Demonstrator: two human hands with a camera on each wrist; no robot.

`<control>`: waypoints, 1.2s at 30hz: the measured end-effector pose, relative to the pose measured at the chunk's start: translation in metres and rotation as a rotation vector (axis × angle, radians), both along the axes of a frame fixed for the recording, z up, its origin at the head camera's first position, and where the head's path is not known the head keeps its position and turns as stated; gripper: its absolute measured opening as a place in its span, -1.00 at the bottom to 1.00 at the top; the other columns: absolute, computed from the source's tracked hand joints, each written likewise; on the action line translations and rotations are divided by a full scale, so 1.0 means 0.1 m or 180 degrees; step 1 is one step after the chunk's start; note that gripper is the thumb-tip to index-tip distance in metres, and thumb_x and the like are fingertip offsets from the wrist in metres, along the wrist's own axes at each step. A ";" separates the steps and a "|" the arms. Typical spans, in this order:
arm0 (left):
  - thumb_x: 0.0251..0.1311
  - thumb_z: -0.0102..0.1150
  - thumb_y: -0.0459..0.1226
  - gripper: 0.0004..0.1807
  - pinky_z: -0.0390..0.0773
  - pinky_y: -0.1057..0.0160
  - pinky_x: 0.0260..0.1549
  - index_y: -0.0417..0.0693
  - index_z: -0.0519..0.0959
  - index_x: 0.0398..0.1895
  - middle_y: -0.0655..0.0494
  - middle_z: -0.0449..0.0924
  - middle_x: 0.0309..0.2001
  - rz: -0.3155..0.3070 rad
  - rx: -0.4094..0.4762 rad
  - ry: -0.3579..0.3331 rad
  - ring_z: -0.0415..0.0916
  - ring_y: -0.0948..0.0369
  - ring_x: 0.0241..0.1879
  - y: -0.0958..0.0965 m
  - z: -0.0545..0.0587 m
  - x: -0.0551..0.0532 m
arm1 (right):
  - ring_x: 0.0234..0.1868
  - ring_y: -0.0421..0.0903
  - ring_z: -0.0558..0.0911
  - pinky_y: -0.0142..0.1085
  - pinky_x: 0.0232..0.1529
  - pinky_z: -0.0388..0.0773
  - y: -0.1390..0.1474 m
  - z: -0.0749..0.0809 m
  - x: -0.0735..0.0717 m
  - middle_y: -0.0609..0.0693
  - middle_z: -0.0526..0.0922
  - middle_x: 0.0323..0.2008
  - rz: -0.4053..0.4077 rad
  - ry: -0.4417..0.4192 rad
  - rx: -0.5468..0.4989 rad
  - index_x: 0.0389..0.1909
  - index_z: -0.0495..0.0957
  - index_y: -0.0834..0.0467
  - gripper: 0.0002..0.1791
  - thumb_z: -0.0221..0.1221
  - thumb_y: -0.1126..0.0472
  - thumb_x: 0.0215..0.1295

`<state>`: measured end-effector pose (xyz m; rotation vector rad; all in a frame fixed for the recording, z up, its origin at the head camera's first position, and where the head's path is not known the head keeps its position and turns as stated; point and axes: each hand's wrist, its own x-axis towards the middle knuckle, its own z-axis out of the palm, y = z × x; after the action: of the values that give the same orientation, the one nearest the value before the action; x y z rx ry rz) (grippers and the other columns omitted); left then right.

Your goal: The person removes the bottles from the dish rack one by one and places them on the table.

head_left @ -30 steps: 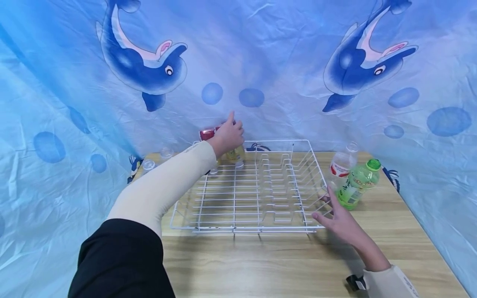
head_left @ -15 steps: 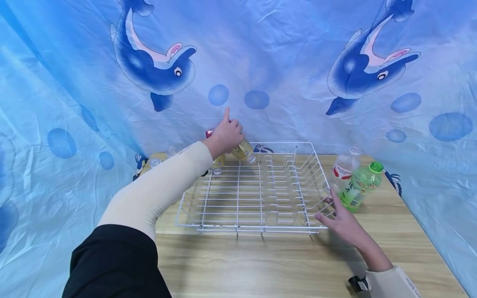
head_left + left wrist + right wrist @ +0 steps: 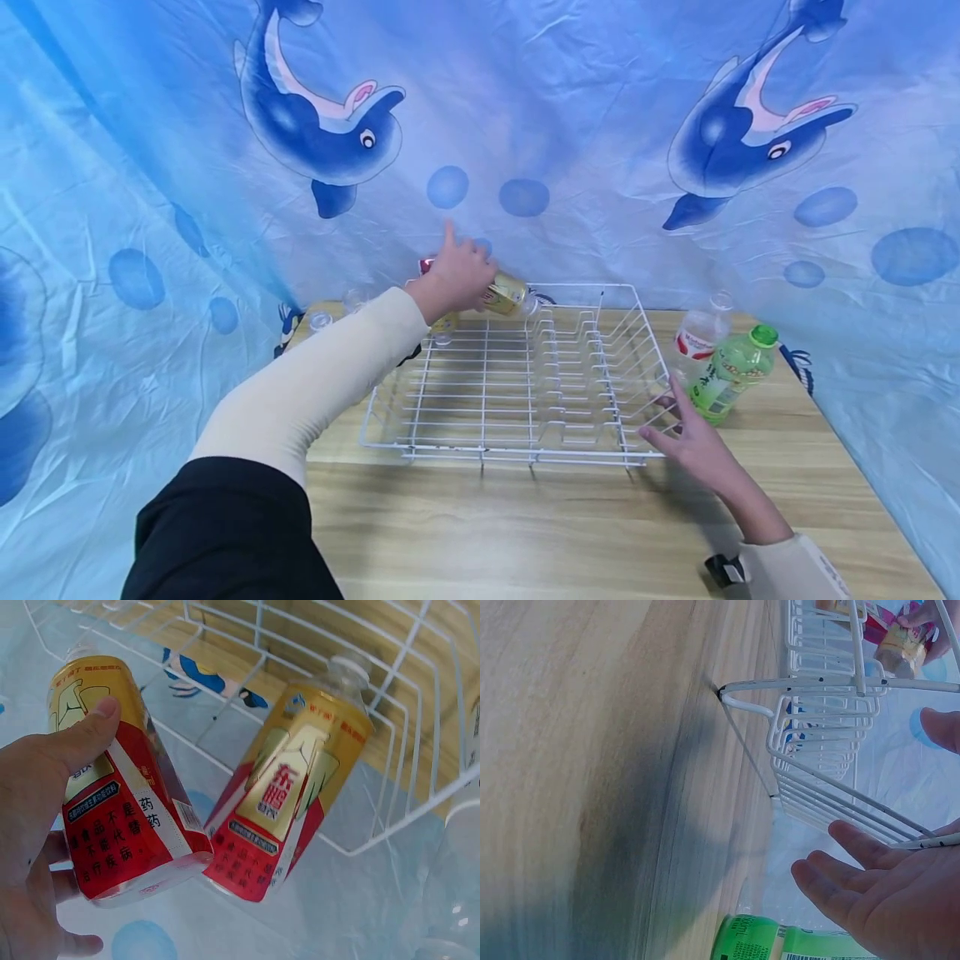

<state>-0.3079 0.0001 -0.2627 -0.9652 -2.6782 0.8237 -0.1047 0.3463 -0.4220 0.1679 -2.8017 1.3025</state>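
Note:
My left hand [image 3: 459, 275] grips a red-and-gold plastic drink bottle [image 3: 506, 295] above the back of the white wire dish rack [image 3: 495, 454]. The bottle tilts, its clear neck pointing right and down. In the left wrist view the thumb lies across its label [image 3: 142, 840]. A second red-and-gold bottle [image 3: 289, 787] leans neck-down against the rack's back left, largely behind the left hand in the head view. My right hand [image 3: 697, 446] touches the rack's front right corner. Its thumb is on the inner side and its fairly straight fingers [image 3: 847, 889] are outside, spread apart.
Right of the rack stand a clear bottle with a red-and-white label [image 3: 697, 343] and a green bottle [image 3: 731, 371]. Clear bottle tops [image 3: 320, 321] show behind the left sleeve. A blue dolphin-print curtain [image 3: 585, 125] encloses the wooden table [image 3: 480, 533].
My left hand has tipped its bottle from nearly upright, neck down, to nearly level, with the neck swinging right. The right hand keeps its place at the rack corner. The head view has shifted slightly.

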 end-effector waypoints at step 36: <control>-0.02 -0.21 0.52 0.01 0.05 -0.28 0.20 0.08 0.22 0.37 0.02 0.52 0.09 0.0114 0.1368 0.0193 0.47 0.00 0.04 0.28 -0.46 0.48 | 0.32 0.49 -0.01 0.39 0.15 0.03 -0.04 0.24 -0.12 0.49 -0.15 0.38 -0.0127 0.0146 0.0844 0.47 -0.24 0.33 0.21 0.28 -0.21 0.11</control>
<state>-0.2597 0.0282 -0.3088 -0.7735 -2.6619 0.2539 -0.1165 0.3419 -0.3980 0.1479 -2.9106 0.9027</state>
